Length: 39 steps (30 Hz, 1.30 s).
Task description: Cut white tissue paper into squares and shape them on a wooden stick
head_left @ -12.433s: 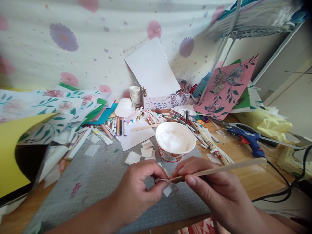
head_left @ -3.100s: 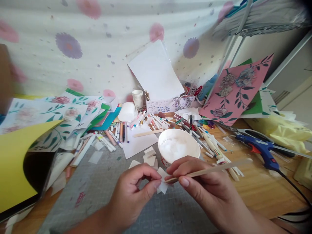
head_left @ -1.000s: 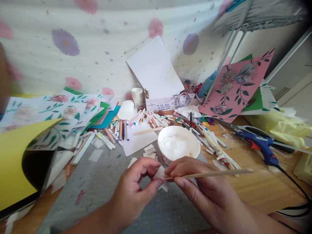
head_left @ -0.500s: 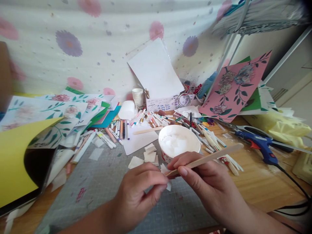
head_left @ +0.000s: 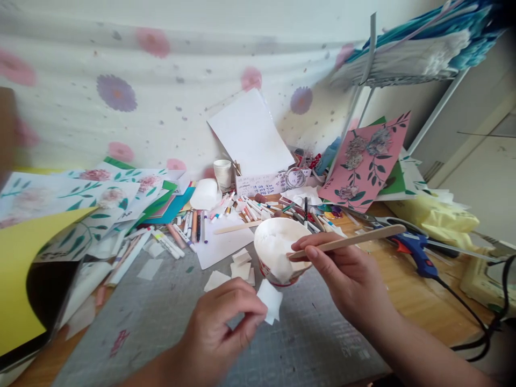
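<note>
My right hand (head_left: 342,274) grips a flat wooden craft stick (head_left: 355,239) between thumb and fingers. The stick's lower end is over the near rim of a white paper tub (head_left: 264,236), beside a whitish lump (head_left: 281,267). White soft material (head_left: 278,236) lies inside the tub. My left hand (head_left: 229,317) is closed in a pinch to the left, apart from the stick. Its fingertips meet the edge of small white paper squares (head_left: 270,301); whether they hold one, I cannot tell. More white squares (head_left: 241,269) lie on the grey cutting mat (head_left: 161,317).
Markers (head_left: 171,243) are scattered behind the tub, with another craft stick (head_left: 237,228) on white paper. A blue glue gun (head_left: 419,255) and its cord lie at right. Flower pictures (head_left: 108,199) and a yellow sheet (head_left: 24,279) stand left, a pink flower card (head_left: 365,166) right.
My right hand has moved the stick away from my left fingers, bringing its lower end over the tub's rim. My left hand stays pinched. The view has shifted slightly.
</note>
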Motion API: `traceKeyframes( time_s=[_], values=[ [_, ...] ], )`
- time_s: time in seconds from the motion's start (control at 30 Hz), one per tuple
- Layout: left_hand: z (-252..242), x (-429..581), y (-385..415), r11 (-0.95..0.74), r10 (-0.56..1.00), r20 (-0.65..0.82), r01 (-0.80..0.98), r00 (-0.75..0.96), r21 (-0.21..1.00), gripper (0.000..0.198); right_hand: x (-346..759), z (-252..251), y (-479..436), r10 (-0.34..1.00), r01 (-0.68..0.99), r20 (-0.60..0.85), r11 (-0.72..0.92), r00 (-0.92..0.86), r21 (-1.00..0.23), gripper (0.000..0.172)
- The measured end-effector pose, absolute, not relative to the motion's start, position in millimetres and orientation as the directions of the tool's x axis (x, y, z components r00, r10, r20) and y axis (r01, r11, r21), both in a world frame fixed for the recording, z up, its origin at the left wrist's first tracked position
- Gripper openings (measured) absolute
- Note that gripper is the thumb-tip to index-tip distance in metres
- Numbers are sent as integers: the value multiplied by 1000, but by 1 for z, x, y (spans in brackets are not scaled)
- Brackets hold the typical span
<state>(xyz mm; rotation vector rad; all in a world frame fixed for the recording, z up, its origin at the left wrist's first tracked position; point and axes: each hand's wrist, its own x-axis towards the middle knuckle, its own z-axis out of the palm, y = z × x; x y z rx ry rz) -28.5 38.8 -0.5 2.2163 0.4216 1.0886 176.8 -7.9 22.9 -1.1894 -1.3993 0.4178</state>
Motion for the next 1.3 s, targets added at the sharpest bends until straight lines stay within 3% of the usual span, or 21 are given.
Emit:
traceKeyframes(
  time_s=[0.2, 0.33, 0.47, 0.57, 0.67, 0.8, 1.03, 1.3],
  values=[
    [-5, -30, 40, -605, 667, 508, -2, 545, 797, 19, 199, 25, 10, 794, 627, 586, 377, 160, -682, 11],
    [-10, -30, 41, -218, 851, 207, -35, 483, 975, 5, 201, 29, 9, 771, 692, 627, 393, 110, -605, 10],
    [-11, -27, 41, 46, 889, 29, -153, 457, 987, 7, 185, 34, -8, 769, 578, 638, 501, 45, -644, 10],
    [-9, -27, 39, 100, 874, 1, -181, 486, 978, 7, 168, 36, -22, 812, 380, 582, 556, -54, -739, 12],
    [-7, -27, 38, 98, 867, 7, -184, 499, 978, 6, 156, 34, -28, 820, 321, 562, 563, -105, -761, 15],
    [-7, -25, 36, 82, 853, 33, -197, 521, 977, 6, 152, 27, -27, 815, 359, 574, 562, -84, -745, 20],
    [-8, -23, 35, 108, 844, 39, -240, 535, 965, 17, 184, 15, -2, 756, 526, 625, 459, 192, -717, 13],
    [-9, -23, 37, 239, 805, -50, -246, 591, 939, 9, 199, 20, 5, 744, 652, 649, 416, 156, -634, 9]
  ],
)
